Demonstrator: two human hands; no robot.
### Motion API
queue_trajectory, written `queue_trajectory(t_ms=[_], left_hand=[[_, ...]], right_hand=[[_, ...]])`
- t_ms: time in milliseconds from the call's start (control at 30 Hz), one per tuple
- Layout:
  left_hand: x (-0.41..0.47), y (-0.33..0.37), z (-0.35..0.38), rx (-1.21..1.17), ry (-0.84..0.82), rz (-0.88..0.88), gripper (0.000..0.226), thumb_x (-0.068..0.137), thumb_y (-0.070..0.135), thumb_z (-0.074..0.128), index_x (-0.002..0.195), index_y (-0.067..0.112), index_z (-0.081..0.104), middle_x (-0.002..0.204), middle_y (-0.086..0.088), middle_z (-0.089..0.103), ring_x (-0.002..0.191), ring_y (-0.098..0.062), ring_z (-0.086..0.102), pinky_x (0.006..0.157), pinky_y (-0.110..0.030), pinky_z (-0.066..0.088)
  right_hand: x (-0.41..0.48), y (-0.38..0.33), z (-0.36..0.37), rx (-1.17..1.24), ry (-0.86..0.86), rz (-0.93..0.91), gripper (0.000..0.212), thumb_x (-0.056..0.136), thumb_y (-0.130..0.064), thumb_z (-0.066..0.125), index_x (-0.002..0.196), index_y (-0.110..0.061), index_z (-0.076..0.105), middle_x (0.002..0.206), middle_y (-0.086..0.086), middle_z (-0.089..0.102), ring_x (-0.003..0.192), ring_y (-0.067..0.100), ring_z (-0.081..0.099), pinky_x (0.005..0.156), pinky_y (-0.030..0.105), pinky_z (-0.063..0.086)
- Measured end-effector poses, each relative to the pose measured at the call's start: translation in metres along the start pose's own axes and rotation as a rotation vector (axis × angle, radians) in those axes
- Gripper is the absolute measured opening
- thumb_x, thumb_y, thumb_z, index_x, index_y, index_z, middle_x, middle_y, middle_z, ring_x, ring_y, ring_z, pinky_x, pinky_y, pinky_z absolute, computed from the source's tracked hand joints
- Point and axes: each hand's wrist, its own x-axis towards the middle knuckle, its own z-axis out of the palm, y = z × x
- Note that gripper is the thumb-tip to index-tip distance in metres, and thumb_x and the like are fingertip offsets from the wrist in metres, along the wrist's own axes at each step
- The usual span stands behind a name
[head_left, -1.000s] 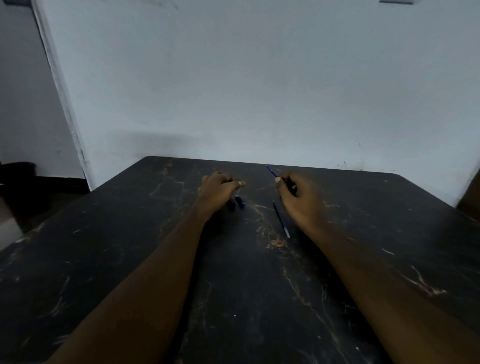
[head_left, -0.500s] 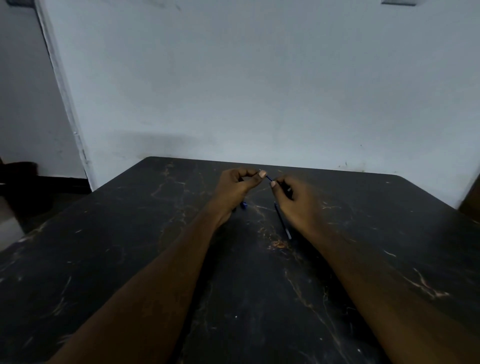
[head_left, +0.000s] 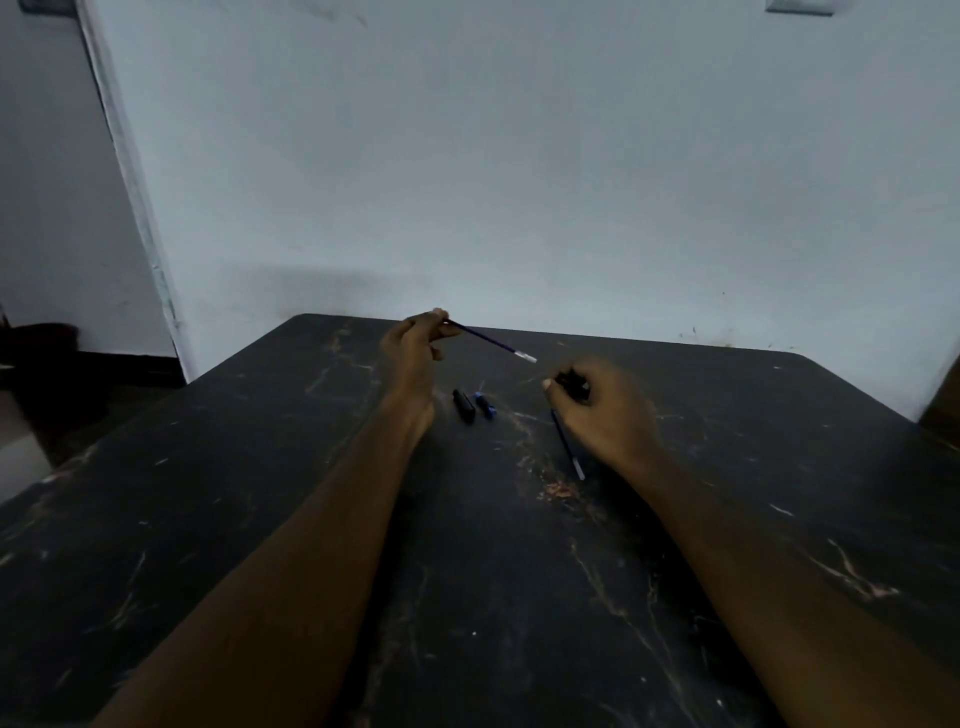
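My left hand (head_left: 415, 343) is raised over the far part of the dark marble table (head_left: 260, 519) and pinches one end of a thin blue pen refill (head_left: 491, 340), whose white tip points right. My right hand (head_left: 602, 410) is curled round a black pen barrel (head_left: 574, 383). A second blue refill (head_left: 566, 444) lies on the table just under and left of my right hand. Between my hands lie a small black pen piece (head_left: 464, 405) and a small blue pen piece (head_left: 484, 404).
A pale wall (head_left: 519, 182) stands right behind the table's far edge. A doorway with a dark floor (head_left: 52, 353) opens at the left. A brownish patch (head_left: 558, 488) marks the table top near the second refill.
My hands were together at the barrel; my left hand has pulled the refill out and moved up and left with it. My right hand has drawn right with the barrel.
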Motion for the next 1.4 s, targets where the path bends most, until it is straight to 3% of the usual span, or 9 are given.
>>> queue_trajectory(t_ms=[100, 167, 433, 667, 833, 933, 1133, 1267, 1400], left_hand=[[0.001, -0.002, -0.002, 0.024, 0.03, 0.006, 0.015, 0.092, 0.017, 0.061, 0.094, 0.005, 0.071, 0.074, -0.001, 0.067, 0.053, 0.003, 0.057, 0.054, -0.019, 0.038], [-0.001, -0.004, 0.001, 0.048, 0.02, 0.032, 0.015, 0.091, 0.015, 0.062, 0.081, 0.007, 0.07, 0.069, -0.001, 0.065, 0.064, -0.006, 0.059, 0.057, -0.018, 0.041], [-0.01, -0.012, 0.013, 0.258, -0.169, 0.123, 0.016, 0.089, 0.019, 0.067, 0.075, 0.015, 0.074, 0.073, -0.001, 0.073, 0.074, -0.004, 0.065, 0.073, -0.024, 0.047], [-0.01, -0.018, 0.017, 0.232, -0.238, 0.138, 0.014, 0.088, 0.025, 0.07, 0.075, 0.023, 0.074, 0.069, 0.011, 0.074, 0.072, 0.003, 0.068, 0.067, -0.022, 0.045], [-0.012, -0.022, 0.017, 0.358, -0.226, 0.186, 0.014, 0.089, 0.029, 0.069, 0.076, 0.029, 0.07, 0.073, 0.007, 0.071, 0.062, -0.001, 0.064, 0.059, -0.016, 0.046], [-0.013, -0.025, 0.015, 0.523, -0.244, 0.203, 0.019, 0.09, 0.034, 0.068, 0.071, 0.03, 0.067, 0.073, 0.003, 0.068, 0.059, -0.01, 0.059, 0.05, -0.026, 0.05], [-0.014, -0.031, 0.016, 0.674, -0.228, 0.224, 0.015, 0.087, 0.04, 0.069, 0.089, 0.027, 0.075, 0.089, 0.011, 0.072, 0.085, -0.01, 0.067, 0.086, -0.042, 0.056], [-0.015, -0.033, 0.017, 0.72, -0.224, 0.248, 0.018, 0.085, 0.042, 0.07, 0.09, 0.025, 0.076, 0.09, 0.01, 0.073, 0.083, -0.012, 0.068, 0.086, -0.046, 0.056], [-0.014, -0.036, 0.018, 0.772, -0.239, 0.282, 0.021, 0.084, 0.044, 0.069, 0.091, 0.025, 0.076, 0.093, 0.01, 0.073, 0.09, -0.01, 0.067, 0.091, -0.042, 0.054]], right_hand=[[0.001, -0.001, -0.002, 0.045, 0.026, -0.002, 0.014, 0.09, -0.036, 0.059, 0.094, -0.026, 0.068, 0.092, -0.006, 0.063, 0.083, 0.012, 0.058, 0.069, 0.031, 0.048], [0.002, -0.002, -0.002, 0.081, 0.044, -0.007, 0.017, 0.092, -0.035, 0.058, 0.094, -0.022, 0.069, 0.091, -0.004, 0.063, 0.082, 0.013, 0.059, 0.07, 0.033, 0.05], [-0.001, -0.013, 0.006, 0.121, -0.04, -0.03, 0.036, 0.085, -0.058, 0.057, 0.085, -0.025, 0.07, 0.076, -0.012, 0.064, 0.071, 0.004, 0.059, 0.059, 0.032, 0.049], [0.001, -0.014, 0.004, 0.148, -0.068, 0.016, 0.03, 0.086, -0.05, 0.062, 0.079, -0.021, 0.069, 0.068, -0.005, 0.064, 0.065, 0.013, 0.061, 0.061, 0.044, 0.055], [0.012, 0.002, -0.015, 0.296, 0.114, 0.169, 0.028, 0.091, -0.04, 0.064, 0.071, -0.02, 0.063, 0.067, 0.0, 0.065, 0.068, 0.021, 0.063, 0.068, 0.043, 0.052], [0.014, 0.02, -0.027, 0.284, 0.213, 0.263, 0.032, 0.091, -0.043, 0.062, 0.068, -0.02, 0.062, 0.066, 0.001, 0.066, 0.069, 0.021, 0.064, 0.07, 0.039, 0.051], [0.018, 0.048, -0.038, 0.111, 0.19, 0.422, 0.04, 0.084, -0.039, 0.068, 0.053, -0.016, 0.059, 0.052, 0.0, 0.059, 0.068, 0.031, 0.067, 0.068, 0.038, 0.051], [0.014, 0.054, -0.039, -0.098, 0.067, 0.47, 0.028, 0.079, -0.042, 0.072, 0.089, -0.016, 0.077, 0.083, 0.007, 0.074, 0.081, 0.03, 0.069, 0.071, 0.033, 0.052], [0.011, 0.052, -0.041, -0.187, -0.024, 0.529, 0.022, 0.072, -0.037, 0.074, 0.083, -0.018, 0.076, 0.078, 0.006, 0.072, 0.079, 0.028, 0.068, 0.067, 0.028, 0.047]])
